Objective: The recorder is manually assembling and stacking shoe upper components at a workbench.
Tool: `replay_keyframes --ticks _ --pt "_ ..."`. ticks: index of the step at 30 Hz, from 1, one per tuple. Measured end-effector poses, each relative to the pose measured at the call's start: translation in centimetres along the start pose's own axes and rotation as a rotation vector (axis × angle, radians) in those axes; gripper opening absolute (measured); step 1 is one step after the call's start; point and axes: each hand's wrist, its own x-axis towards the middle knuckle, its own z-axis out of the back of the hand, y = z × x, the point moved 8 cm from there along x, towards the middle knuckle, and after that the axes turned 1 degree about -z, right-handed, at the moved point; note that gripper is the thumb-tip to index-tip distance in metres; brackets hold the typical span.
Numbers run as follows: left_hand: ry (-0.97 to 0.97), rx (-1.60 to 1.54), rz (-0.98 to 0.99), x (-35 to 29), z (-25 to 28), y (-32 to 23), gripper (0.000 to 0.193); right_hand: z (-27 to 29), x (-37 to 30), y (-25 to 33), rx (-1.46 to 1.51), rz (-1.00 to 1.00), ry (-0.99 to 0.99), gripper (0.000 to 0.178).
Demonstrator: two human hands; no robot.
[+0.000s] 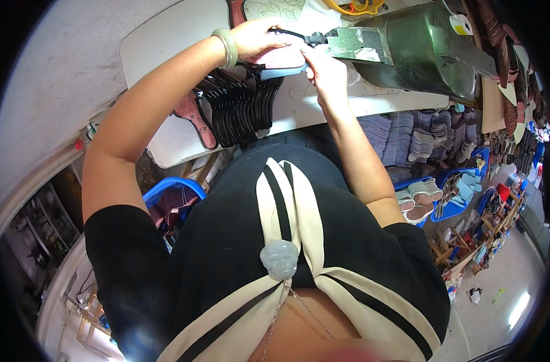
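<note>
My left hand (pixel 254 41), with a pale bangle at the wrist, grips a pink, sole-shaped piece (pixel 281 57) with dark edging at the head of a green sewing machine (pixel 407 51). The fingers lie at the piece's far edge, close to the machine's black presser part (pixel 315 39). My right hand (pixel 328 71) pinches the same piece at its right end, thumb and fingers together. Light blue material (pixel 281 73) shows under the near edge. The glare of the machine's lamp hides the exact spot under the needle.
On the white table (pixel 166 142) nearer me stand a row of black-edged pieces (pixel 242 108) and a loose pink sole (pixel 196 120). Stacked striped soles (pixel 395 136) and blue baskets (pixel 459 205) of slippers stand to the right. Another blue basket (pixel 172 187) is at lower left.
</note>
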Motion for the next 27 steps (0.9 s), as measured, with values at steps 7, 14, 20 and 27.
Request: replay_keyframes --ticks 7,14,20,27 --pt "-0.109 -0.042 0.09 -0.2 -0.7 2.4 0.03 -0.7 -0.7 -1.3 -0.251 -0.109 0.189 0.027" --pt "-0.318 0.135 0.103 -0.8 0.3 2.0 0.043 -1.0 1.4 -2.2 -0.124 0.268 0.129 0.025" --pt "-0.455 0.136 0.213 -3.0 -0.7 2.0 0.047 0.0 0.7 0.5 -0.359 0.348 0.134 0.014" --pt "-0.671 -0.055 0.144 -3.8 -2.5 3.1 0.05 0.7 -2.6 -4.3 -0.193 -0.038 0.276 0.032"
